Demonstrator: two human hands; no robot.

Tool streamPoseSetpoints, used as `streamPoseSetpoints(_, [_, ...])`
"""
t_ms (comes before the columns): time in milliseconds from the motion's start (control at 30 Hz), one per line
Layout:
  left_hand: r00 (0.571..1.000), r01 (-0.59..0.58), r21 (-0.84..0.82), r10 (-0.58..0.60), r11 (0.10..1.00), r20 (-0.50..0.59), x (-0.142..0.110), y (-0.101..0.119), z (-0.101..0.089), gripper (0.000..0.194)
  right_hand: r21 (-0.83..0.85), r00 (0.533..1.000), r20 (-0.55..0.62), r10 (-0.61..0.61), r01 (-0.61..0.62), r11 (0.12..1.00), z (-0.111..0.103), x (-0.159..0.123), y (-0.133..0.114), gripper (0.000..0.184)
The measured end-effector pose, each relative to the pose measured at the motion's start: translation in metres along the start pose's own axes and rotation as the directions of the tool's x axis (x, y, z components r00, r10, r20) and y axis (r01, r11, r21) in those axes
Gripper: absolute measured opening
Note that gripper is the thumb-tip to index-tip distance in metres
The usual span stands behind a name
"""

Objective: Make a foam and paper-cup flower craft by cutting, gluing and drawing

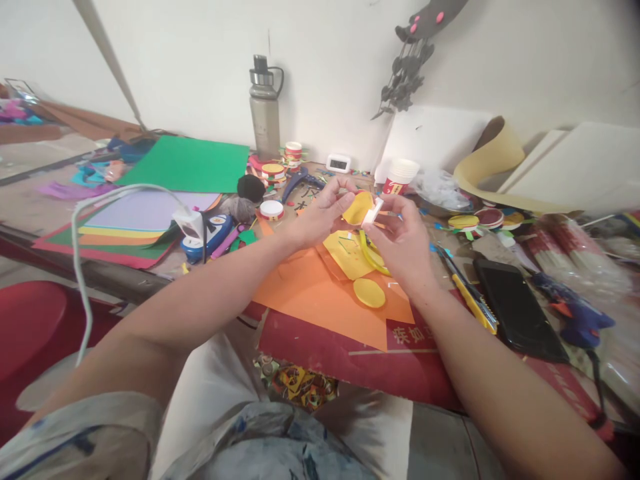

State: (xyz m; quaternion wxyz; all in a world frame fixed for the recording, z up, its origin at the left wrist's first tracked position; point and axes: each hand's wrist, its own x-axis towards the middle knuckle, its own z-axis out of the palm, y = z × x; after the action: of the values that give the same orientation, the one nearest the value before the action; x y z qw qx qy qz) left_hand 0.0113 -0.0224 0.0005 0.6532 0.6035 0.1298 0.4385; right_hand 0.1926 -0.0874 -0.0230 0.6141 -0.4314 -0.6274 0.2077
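Observation:
My left hand pinches a yellow round felt-like disc over the middle of the worktop. Against the disc's right edge is a small white strip-like piece, gripped between the fingers of my right hand. Whether the two pieces are joined, I cannot tell. Below my hands lies a second yellow disc on orange sheets. A yellow sheet with small scraps and a yellow curved strip are just under my fingers.
On the right are a utility knife, a black phone and a blue glue gun. Paper cups, a clock and a bottle stand behind. Coloured sheets and a white cable are left.

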Motion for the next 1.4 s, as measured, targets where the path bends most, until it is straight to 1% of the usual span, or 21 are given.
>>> streamPoseSetpoints(100, [0.998, 0.070, -0.093, -0.070, 0.993, 0.000, 0.002, -0.002, -0.002, 0.048, -0.006, 1.000, 0.007, 0.001, -0.001, 1.000, 0.000, -0.001, 0.000, 0.046])
streamPoseSetpoints(200, [0.990, 0.139, -0.116, -0.134, 0.984, 0.044, 0.005, -0.006, -0.005, 0.045, -0.005, 1.000, 0.015, 0.008, -0.008, 1.000, 0.000, -0.001, -0.001, 0.048])
streamPoseSetpoints(267, [0.984, 0.167, -0.092, -0.160, 0.982, 0.084, 0.007, -0.008, -0.006, 0.043, -0.009, 1.000, 0.017, 0.011, -0.010, 1.000, -0.001, -0.001, -0.001, 0.049])
streamPoseSetpoints(367, [0.977, 0.161, -0.035, -0.154, 0.986, 0.150, 0.007, -0.007, -0.008, 0.048, -0.007, 1.000, 0.010, 0.022, -0.022, 1.000, -0.002, -0.001, -0.003, 0.050])
streamPoseSetpoints(567, [0.941, 0.167, 0.130, -0.197, 0.977, 0.275, 0.007, 0.008, -0.011, 0.063, -0.015, 1.000, 0.025, 0.012, -0.012, 1.000, -0.003, -0.002, -0.010, 0.047])
streamPoseSetpoints(700, [0.946, 0.090, 0.133, -0.127, 0.987, 0.299, 0.008, 0.012, -0.013, 0.068, -0.057, 1.000, -0.003, -0.014, 0.014, 0.998, -0.004, -0.003, -0.015, 0.047])
streamPoseSetpoints(800, [0.959, 0.063, 0.130, -0.096, 0.990, 0.265, 0.008, 0.010, -0.013, 0.066, -0.117, 0.998, -0.051, -0.041, 0.035, 0.993, -0.008, -0.002, -0.016, 0.046])
streamPoseSetpoints(867, [0.968, 0.053, 0.116, -0.080, 0.992, 0.237, 0.008, 0.009, -0.013, 0.065, -0.118, 0.996, -0.066, -0.053, 0.045, 0.992, -0.010, 0.000, -0.014, 0.048])
streamPoseSetpoints(967, [0.978, -0.013, 0.119, -0.012, 0.993, 0.209, 0.008, 0.009, -0.011, 0.065, -0.089, 0.999, -0.033, -0.038, 0.035, 0.995, -0.012, 0.001, -0.012, 0.051])
streamPoseSetpoints(1033, [0.981, -0.082, 0.151, 0.052, 0.985, 0.188, 0.008, 0.009, -0.011, 0.070, -0.077, 1.000, -0.007, -0.016, 0.016, 0.997, -0.010, 0.001, -0.012, 0.051])
streamPoseSetpoints(1100, [0.982, -0.120, 0.194, 0.087, 0.974, 0.167, 0.009, 0.009, -0.010, 0.076, -0.070, 1.000, -0.003, -0.004, 0.004, 0.998, -0.008, 0.000, -0.014, 0.050])
streamPoseSetpoints(1233, [0.983, -0.130, 0.250, 0.092, 0.959, 0.158, 0.010, 0.009, -0.010, 0.079, -0.097, 1.000, -0.016, -0.020, 0.018, 0.995, -0.006, -0.002, -0.018, 0.047])
streamPoseSetpoints(1400, [0.979, -0.148, 0.254, 0.105, 0.956, 0.173, 0.010, 0.009, -0.009, 0.073, -0.218, 0.992, -0.007, -0.126, 0.121, 0.968, -0.008, -0.003, -0.017, 0.045])
